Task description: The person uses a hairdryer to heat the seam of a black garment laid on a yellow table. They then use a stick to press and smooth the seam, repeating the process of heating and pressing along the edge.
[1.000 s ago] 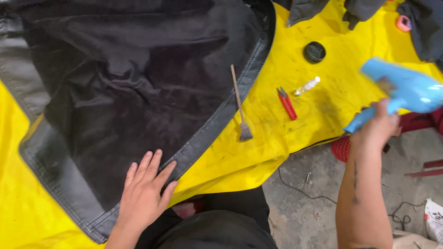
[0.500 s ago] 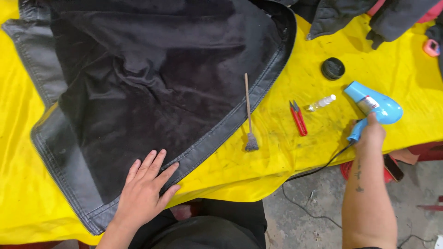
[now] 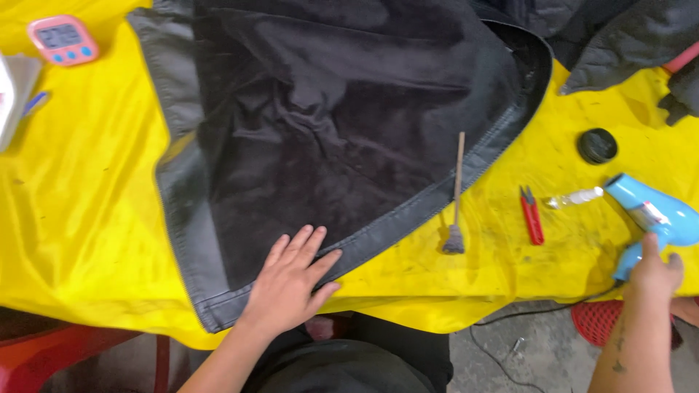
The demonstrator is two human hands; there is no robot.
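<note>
Head view: left hand [image 3: 291, 280] lies flat, fingers spread, pressing the hem of the black jacket [image 3: 328, 124] on the yellow table [image 3: 87, 218], gripping nothing. Right hand [image 3: 652, 273] wraps the handle of the blue hairdryer [image 3: 652, 215], which rests at the table edge. Just left of that grip lie red snips [image 3: 531, 215] and a small brush [image 3: 456, 193].
</note>
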